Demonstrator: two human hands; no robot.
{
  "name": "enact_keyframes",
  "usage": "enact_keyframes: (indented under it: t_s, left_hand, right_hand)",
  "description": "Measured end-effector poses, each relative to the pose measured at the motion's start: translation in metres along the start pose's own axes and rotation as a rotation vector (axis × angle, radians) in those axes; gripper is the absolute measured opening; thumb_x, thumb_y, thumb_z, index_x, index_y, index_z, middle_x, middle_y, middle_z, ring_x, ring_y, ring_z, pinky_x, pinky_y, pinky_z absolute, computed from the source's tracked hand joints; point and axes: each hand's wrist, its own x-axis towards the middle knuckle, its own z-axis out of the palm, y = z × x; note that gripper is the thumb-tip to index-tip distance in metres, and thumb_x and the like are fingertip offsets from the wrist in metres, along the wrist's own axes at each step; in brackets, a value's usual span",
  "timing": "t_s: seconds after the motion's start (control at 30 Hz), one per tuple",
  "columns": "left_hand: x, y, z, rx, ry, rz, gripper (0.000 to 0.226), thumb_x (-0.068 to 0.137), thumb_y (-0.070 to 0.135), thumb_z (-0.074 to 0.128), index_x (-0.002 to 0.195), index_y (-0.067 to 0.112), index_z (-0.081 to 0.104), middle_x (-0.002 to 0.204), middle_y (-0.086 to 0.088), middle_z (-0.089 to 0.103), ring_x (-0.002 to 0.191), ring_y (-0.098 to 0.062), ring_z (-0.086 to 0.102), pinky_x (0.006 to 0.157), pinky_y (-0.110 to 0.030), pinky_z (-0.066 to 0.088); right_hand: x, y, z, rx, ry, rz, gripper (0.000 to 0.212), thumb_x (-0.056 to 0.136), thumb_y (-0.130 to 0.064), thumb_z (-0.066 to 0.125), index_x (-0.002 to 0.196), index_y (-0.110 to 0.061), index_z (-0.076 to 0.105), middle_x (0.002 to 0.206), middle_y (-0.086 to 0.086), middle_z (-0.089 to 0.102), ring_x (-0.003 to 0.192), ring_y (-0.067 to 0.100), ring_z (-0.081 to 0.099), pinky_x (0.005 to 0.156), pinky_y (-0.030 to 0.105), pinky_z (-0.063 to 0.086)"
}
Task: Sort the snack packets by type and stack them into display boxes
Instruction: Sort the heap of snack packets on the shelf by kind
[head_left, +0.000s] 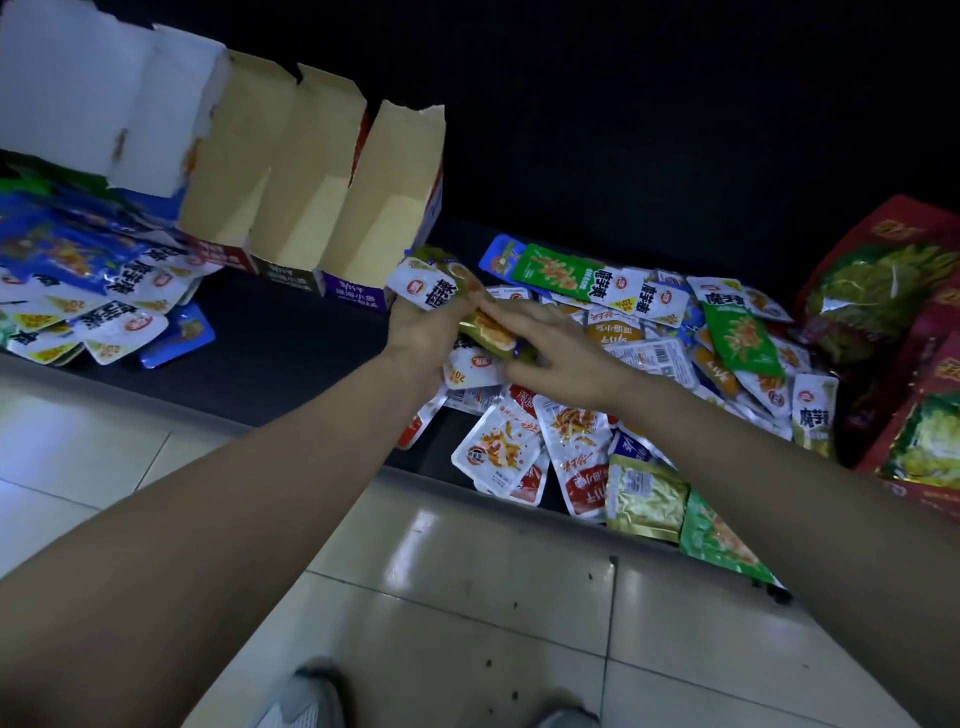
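Observation:
My left hand (423, 325) grips a small bunch of green and white snack packets (428, 283), held above a dark shelf. My right hand (545, 338) reaches in from the right, its fingers on a green packet (491, 332) that lies against that bunch. Below and to the right spreads a loose pile of mixed packets (649, 364), white, green, orange and blue. Three open display boxes (322, 208) with tall cardboard flaps stand in a row at the back left, right beside my left hand.
A heap of blue and white packets (88, 291) lies at the far left under a white box flap (93, 88). Large red bags (893, 322) stand at the right. The shelf's front edge (311, 410) borders a tiled floor (467, 597), where my shoes show.

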Motion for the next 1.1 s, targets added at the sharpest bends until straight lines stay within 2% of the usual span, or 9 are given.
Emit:
enact_keyframes:
  t_s: [0.07, 0.17, 0.27, 0.37, 0.47, 0.73, 0.87, 0.97, 1.1]
  left_hand:
    - [0.004, -0.001, -0.008, 0.033, 0.067, 0.004, 0.022, 0.09, 0.014, 0.067, 0.104, 0.012, 0.05, 0.085, 0.003, 0.055, 0.07, -0.006, 0.055, 0.05, -0.013, 0.048]
    - [0.012, 0.001, -0.026, -0.027, 0.118, -0.02, 0.05, 0.084, 0.019, 0.073, 0.125, 0.008, 0.047, 0.112, -0.005, 0.061, 0.097, -0.021, 0.062, 0.088, -0.035, 0.053]
    - [0.012, 0.005, -0.045, -0.083, 0.097, -0.011, 0.045, 0.083, 0.009, 0.072, 0.124, 0.008, 0.055, 0.11, -0.012, 0.068, 0.093, -0.028, 0.069, 0.077, -0.045, 0.058]
    - [0.009, 0.007, -0.061, -0.166, -0.028, 0.0, 0.033, 0.084, 0.003, 0.07, 0.116, 0.006, 0.062, 0.106, -0.015, 0.071, 0.093, -0.031, 0.071, 0.073, -0.046, 0.059]
    - [0.006, 0.012, -0.075, -0.229, -0.086, 0.01, 0.025, 0.086, 0.001, 0.067, 0.11, 0.003, 0.064, 0.102, -0.018, 0.072, 0.087, -0.03, 0.072, 0.068, -0.04, 0.058]
    - [0.001, 0.045, -0.153, -0.267, 0.032, 0.044, 0.038, 0.089, 0.01, 0.065, 0.126, 0.007, 0.056, 0.111, -0.016, 0.07, 0.095, -0.032, 0.07, 0.071, -0.043, 0.059]
    - [-0.001, 0.061, -0.214, -0.09, 0.119, -0.038, 0.026, 0.088, 0.02, 0.057, 0.11, 0.01, 0.063, 0.097, -0.006, 0.073, 0.08, -0.023, 0.071, 0.069, -0.034, 0.059]
    - [-0.001, 0.066, -0.262, -0.054, 0.173, -0.13, 0.016, 0.088, 0.015, 0.061, 0.103, 0.011, 0.062, 0.084, -0.006, 0.071, 0.062, -0.017, 0.068, 0.05, -0.024, 0.054]
    - [0.013, 0.08, -0.31, -0.054, 0.427, -0.068, 0.023, 0.089, 0.012, 0.065, 0.109, 0.005, 0.056, 0.071, -0.006, 0.057, 0.035, -0.008, 0.055, 0.036, -0.016, 0.044]
  right_hand:
    - [-0.003, -0.008, -0.005, 0.336, 0.041, 0.066, 0.069, 0.087, -0.049, 0.047, 0.151, -0.046, 0.02, 0.155, -0.006, 0.03, 0.139, 0.014, 0.032, 0.108, 0.038, 0.036]
    - [-0.004, -0.007, -0.008, 0.354, 0.136, 0.239, 0.059, 0.099, -0.041, 0.049, 0.151, -0.035, 0.023, 0.157, -0.001, 0.027, 0.143, 0.019, 0.029, 0.114, 0.041, 0.029]
    - [0.001, -0.008, -0.006, 0.313, 0.194, 0.343, 0.06, 0.1, -0.045, 0.045, 0.151, -0.018, 0.029, 0.15, 0.003, 0.041, 0.137, 0.023, 0.04, 0.112, 0.043, 0.033]
    - [0.01, -0.034, -0.003, 0.523, 0.158, 0.333, 0.058, 0.1, -0.046, 0.043, 0.151, -0.021, 0.03, 0.142, -0.004, 0.044, 0.129, 0.014, 0.043, 0.103, 0.03, 0.035]
    - [0.027, -0.069, 0.005, 0.591, 0.063, 0.244, 0.045, 0.098, -0.04, 0.052, 0.14, -0.023, 0.045, 0.131, -0.007, 0.055, 0.121, 0.01, 0.053, 0.1, 0.028, 0.042]
    - [0.086, -0.143, 0.034, 0.912, -0.009, 0.2, 0.049, 0.087, -0.014, 0.071, 0.132, -0.013, 0.052, 0.115, 0.004, 0.069, 0.096, 0.015, 0.069, 0.088, 0.029, 0.055]
    - [0.123, -0.176, 0.056, 0.935, -0.05, 0.21, 0.05, 0.083, -0.005, 0.074, 0.129, -0.011, 0.056, 0.113, 0.007, 0.07, 0.098, 0.02, 0.069, 0.09, 0.036, 0.056]
    - [0.152, -0.202, 0.071, 0.83, -0.096, 0.233, 0.054, 0.08, -0.008, 0.078, 0.126, -0.016, 0.051, 0.122, 0.013, 0.063, 0.107, 0.025, 0.065, 0.094, 0.044, 0.054]
    - [0.197, -0.245, 0.09, 0.803, 0.003, 0.223, 0.049, 0.077, -0.013, 0.082, 0.112, -0.023, 0.048, 0.133, 0.012, 0.05, 0.12, 0.024, 0.055, 0.101, 0.042, 0.049]
